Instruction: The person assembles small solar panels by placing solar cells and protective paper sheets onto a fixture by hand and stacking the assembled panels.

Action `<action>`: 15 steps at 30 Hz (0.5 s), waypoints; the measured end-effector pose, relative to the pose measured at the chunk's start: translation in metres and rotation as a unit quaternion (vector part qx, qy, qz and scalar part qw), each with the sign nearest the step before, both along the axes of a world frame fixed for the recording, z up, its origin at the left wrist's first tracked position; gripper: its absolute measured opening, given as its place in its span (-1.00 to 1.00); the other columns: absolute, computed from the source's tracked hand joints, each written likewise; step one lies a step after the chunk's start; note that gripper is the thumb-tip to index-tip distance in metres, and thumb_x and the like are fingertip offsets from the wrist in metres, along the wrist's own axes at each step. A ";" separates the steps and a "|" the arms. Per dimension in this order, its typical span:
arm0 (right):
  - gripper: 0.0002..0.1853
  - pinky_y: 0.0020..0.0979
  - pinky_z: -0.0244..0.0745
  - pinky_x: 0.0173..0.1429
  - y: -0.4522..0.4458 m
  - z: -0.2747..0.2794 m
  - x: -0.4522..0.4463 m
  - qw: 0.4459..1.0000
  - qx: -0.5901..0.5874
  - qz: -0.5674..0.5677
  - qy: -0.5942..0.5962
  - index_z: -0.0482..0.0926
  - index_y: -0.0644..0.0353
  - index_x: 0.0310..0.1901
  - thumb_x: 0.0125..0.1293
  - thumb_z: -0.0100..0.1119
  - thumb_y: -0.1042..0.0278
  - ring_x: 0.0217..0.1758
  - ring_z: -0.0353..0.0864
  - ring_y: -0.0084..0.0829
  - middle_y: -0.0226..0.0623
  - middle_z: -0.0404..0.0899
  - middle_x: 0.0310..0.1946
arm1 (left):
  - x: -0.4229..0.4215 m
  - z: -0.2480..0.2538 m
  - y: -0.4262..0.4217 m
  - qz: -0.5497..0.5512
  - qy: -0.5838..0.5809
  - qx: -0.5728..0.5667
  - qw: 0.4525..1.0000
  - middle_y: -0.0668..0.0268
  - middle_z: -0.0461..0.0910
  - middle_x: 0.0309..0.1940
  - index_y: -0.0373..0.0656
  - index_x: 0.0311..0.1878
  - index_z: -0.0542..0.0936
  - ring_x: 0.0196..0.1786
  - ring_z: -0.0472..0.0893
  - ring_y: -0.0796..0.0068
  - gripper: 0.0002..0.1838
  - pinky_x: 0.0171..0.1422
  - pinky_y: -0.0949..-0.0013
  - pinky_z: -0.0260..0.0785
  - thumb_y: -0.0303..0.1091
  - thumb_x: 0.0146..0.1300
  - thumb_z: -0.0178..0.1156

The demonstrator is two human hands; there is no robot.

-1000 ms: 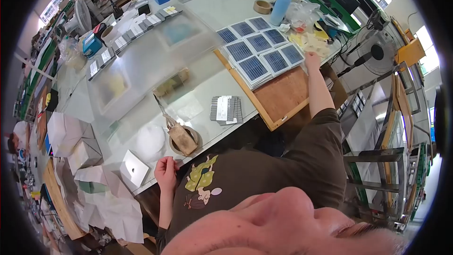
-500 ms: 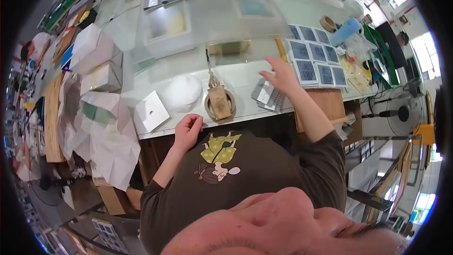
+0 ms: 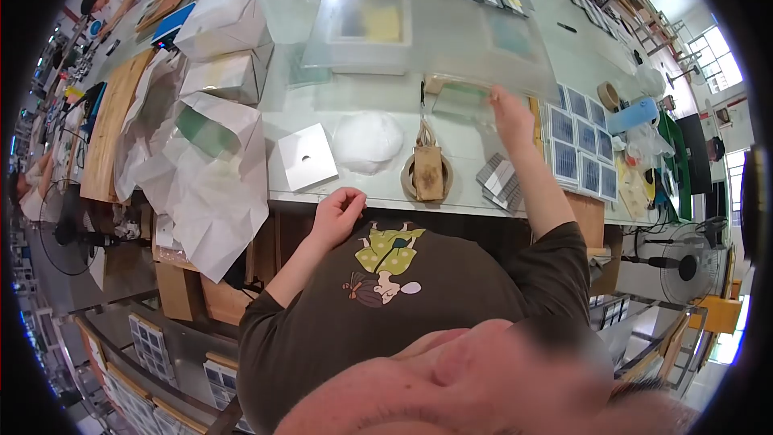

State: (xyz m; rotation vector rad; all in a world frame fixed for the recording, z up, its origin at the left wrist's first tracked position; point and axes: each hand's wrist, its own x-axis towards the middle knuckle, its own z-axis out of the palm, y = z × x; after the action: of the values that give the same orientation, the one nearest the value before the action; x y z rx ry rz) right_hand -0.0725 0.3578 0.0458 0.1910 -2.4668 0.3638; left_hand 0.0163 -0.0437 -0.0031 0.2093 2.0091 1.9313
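Showing a green tint at the upper centre of the frame, a clear sheet is pinched at its right end by the right hand, while the left hand, fingers loosely curled, is held beside the bench.

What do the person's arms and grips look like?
The sleeves are dark brown and plain; below them, the forearms are bare. The left grip and right grip are human hands with no gloves, and no watch shows.
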 end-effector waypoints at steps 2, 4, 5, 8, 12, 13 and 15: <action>-0.76 -0.30 0.54 -0.18 0.012 0.016 -0.007 0.998 0.029 -0.001 0.050 0.58 0.10 -0.05 0.23 0.21 0.39 -0.24 0.64 -0.22 -0.19 0.63 -0.26 | -0.010 0.006 0.005 -0.003 0.083 -0.081 0.993 0.38 0.59 -0.46 -0.27 -0.20 0.57 -0.45 0.51 0.68 -0.84 -0.33 0.56 0.36 -0.36 0.31 0.15; -0.81 -0.36 0.53 -0.22 0.021 0.033 -0.009 0.998 -0.064 0.009 0.020 0.59 0.13 -0.08 0.26 0.17 0.42 -0.26 0.64 -0.32 -0.23 0.63 -0.28 | -0.028 0.019 0.013 0.001 0.216 -0.174 0.961 0.25 0.60 -0.46 -0.22 -0.20 0.61 -0.46 0.54 0.55 -0.81 -0.34 0.50 0.38 -0.30 0.24 0.21; -0.85 -0.42 0.53 -0.25 0.023 0.040 -0.009 0.988 -0.155 0.019 -0.007 0.59 0.15 -0.11 0.30 0.14 0.44 -0.28 0.64 -0.42 -0.27 0.62 -0.31 | -0.040 0.025 0.018 0.005 0.283 -0.214 0.935 0.19 0.61 -0.41 -0.20 -0.21 0.62 -0.39 0.59 0.38 -0.82 -0.27 0.42 0.42 -0.31 0.21 0.22; -0.86 -0.52 0.50 -0.30 0.019 0.052 -0.006 0.963 -0.264 0.059 -0.005 0.58 0.18 -0.11 0.34 0.09 0.47 -0.33 0.60 -0.55 -0.36 0.59 -0.38 | -0.078 0.022 0.034 0.048 0.408 -0.323 0.853 0.20 0.61 -0.25 -0.16 -0.28 0.63 -0.15 0.57 0.14 -0.86 -0.08 0.20 0.45 -0.33 0.16 0.19; -0.83 -0.54 0.51 -0.33 -0.005 0.032 0.023 0.896 -0.430 0.067 -0.090 0.52 0.25 -0.08 0.37 0.08 0.39 -0.45 0.56 -0.54 -0.33 0.56 -0.40 | -0.102 0.030 0.042 -0.036 0.362 -0.467 0.806 0.20 0.57 -0.32 -0.18 -0.37 0.62 -0.14 0.55 0.16 -0.87 -0.09 0.17 0.46 -0.36 0.14 0.13; -0.82 -0.54 0.51 -0.35 -0.018 0.027 0.037 0.852 -0.500 0.050 -0.147 0.51 0.26 -0.07 0.37 0.08 0.38 -0.46 0.55 -0.55 -0.32 0.55 -0.41 | -0.105 0.033 0.045 -0.039 0.361 -0.466 0.807 0.20 0.57 -0.32 -0.18 -0.37 0.62 -0.14 0.55 0.16 -0.87 -0.09 0.17 0.46 -0.36 0.14 0.13; -0.79 -0.53 0.52 -0.39 -0.048 0.016 0.066 0.754 -0.612 0.011 -0.238 0.49 0.28 -0.05 0.37 0.09 0.37 -0.48 0.55 -0.55 -0.33 0.53 -0.44 | -0.108 0.037 0.048 -0.089 0.350 -0.531 0.767 0.18 0.55 -0.36 -0.18 -0.41 0.63 -0.18 0.56 0.17 -0.87 -0.10 0.16 0.46 -0.38 0.11 0.12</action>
State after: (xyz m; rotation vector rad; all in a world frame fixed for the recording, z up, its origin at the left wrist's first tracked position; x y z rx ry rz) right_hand -0.0064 0.3094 0.0619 -0.4852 -2.1089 2.1145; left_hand -0.0918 0.0043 0.0340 0.8445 3.0400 0.3320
